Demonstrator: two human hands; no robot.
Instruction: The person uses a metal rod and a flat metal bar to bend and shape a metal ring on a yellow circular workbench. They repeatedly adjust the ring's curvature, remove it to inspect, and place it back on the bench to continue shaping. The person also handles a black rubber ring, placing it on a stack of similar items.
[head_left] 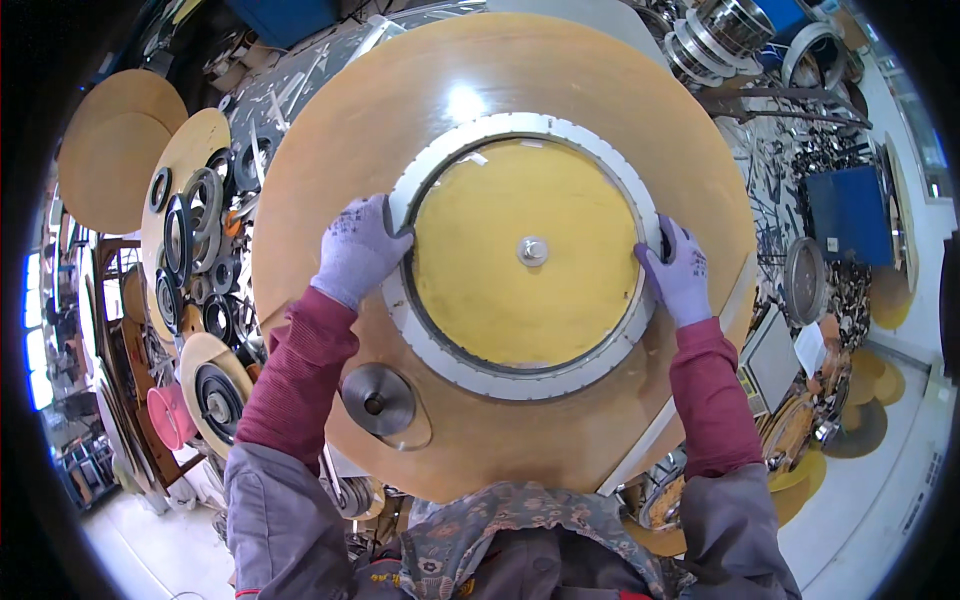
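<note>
Evidently, in the head view both hands grasp the ring [520,386] at the centre of the frame: the left hand [362,248] on its left side, the right hand [682,270] on its right, thumbs laid over the top; how firmly the fingers grip cannot be told. The ring circles a yellow disc [490,300] with a bolt [533,251] in its middle, above a round board [560,435]. Uneven force could skew the ring, and the left sleeve [300,380] could knock the grey disc [390,385], lower left.
</note>
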